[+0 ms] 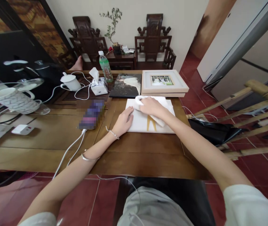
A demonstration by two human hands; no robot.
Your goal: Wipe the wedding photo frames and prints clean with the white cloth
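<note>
Head view: a flat white board (145,124) with a gold mark on its face lies on the wooden bench (134,150), directly under both hands. It looks thin, stiff and light, with a smooth face that would likely slide on the wood if pushed sideways, so pinning it at an edge seems the sensible hold; lifting it would be easiest by its long sides. The left hand (124,121) does that pinning: its grip is released and spread, fingers lying flat over the board's left edge, pressing down rather than clasping anything. The right hand (151,106) rests further in, toward the far part of the board, loosely clenched over a white cloth (162,114). The cloth is soft and limp, bunched under the palm and trailing out past the fingers toward the near right; it needs only a light gathered hold.

Just beyond the right grip stands a pale framed picture (163,82), and beside that, beyond the left grip, a dark picture panel (125,86). Further to the left of the left grip lie a phone (91,114) on a white cable, a tissue box (98,86), a green bottle (105,66) and a white teapot (70,82). To the right of the right grip, a black bag (212,130) lies off the bench edge.
</note>
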